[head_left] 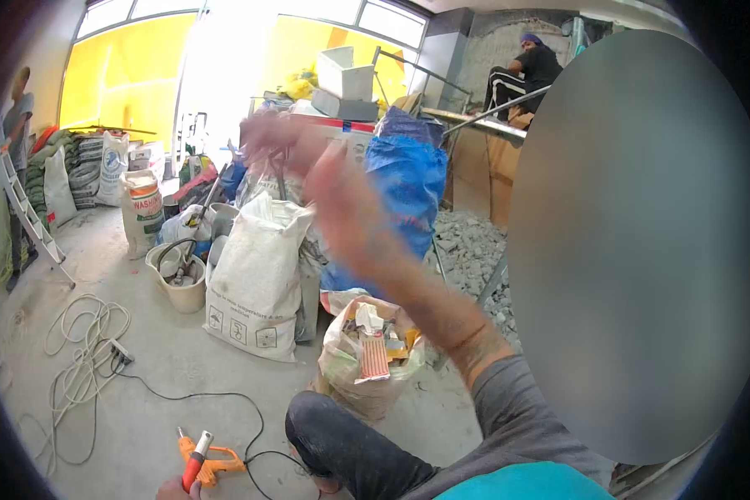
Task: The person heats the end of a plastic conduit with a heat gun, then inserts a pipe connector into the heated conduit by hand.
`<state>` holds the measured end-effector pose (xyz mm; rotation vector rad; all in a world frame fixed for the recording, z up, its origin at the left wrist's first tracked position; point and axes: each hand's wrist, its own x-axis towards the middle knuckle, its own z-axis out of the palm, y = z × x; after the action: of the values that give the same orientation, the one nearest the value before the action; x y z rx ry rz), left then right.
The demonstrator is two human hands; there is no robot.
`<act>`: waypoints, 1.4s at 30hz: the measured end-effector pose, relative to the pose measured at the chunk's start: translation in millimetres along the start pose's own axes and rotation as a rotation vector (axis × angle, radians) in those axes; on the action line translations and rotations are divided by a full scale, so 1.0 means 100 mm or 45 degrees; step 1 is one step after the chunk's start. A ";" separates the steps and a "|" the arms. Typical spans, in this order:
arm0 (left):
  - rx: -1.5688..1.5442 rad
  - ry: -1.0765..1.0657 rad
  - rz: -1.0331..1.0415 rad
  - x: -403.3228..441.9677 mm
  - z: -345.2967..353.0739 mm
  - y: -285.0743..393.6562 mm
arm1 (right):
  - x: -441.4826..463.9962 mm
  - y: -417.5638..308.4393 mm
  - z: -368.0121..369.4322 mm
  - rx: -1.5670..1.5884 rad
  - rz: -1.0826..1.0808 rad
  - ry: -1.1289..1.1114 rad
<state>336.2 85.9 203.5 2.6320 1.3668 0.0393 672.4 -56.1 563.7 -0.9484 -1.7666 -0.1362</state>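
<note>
At the lower left edge, my left hand (175, 489) is closed around a red tool with a silver tube end (196, 462); its exact kind does not show. Right beside it on the floor lies an orange gun-shaped tool (217, 463) near a black cord. My right hand is not in view. Across the middle reaches a bare arm (425, 292) in a dark grey sleeve, seemingly of a person close on the right, whose head is blurred out. That person's raised hand (296, 150) is smeared by motion. A knee in dark trousers (329, 437) is below.
An open sack of scraps (362, 400), a white sack (258, 283), a bucket (183, 292) and a blue sack (404, 175) stand ahead. Coiled cable (87, 342) lies left, near a ladder (29, 200). Rubble (467, 242) is piled behind. Other people are at back right and far left.
</note>
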 end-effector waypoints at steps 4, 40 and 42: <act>0.020 0.023 -0.040 -0.05 -0.08 0.06 | 0.28 -0.84 -0.83 -0.324 -0.090 0.178; -1.235 0.357 -0.138 -0.10 -0.35 0.26 | -1.09 1.45 2.05 -0.075 0.523 -0.382; -1.129 0.408 -0.118 -0.10 -0.24 0.16 | -1.41 1.70 2.33 0.428 0.793 -0.647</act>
<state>341.0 71.6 230.1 1.8511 1.1614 0.8670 623.8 103.5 289.2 -1.3033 -1.7672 0.8374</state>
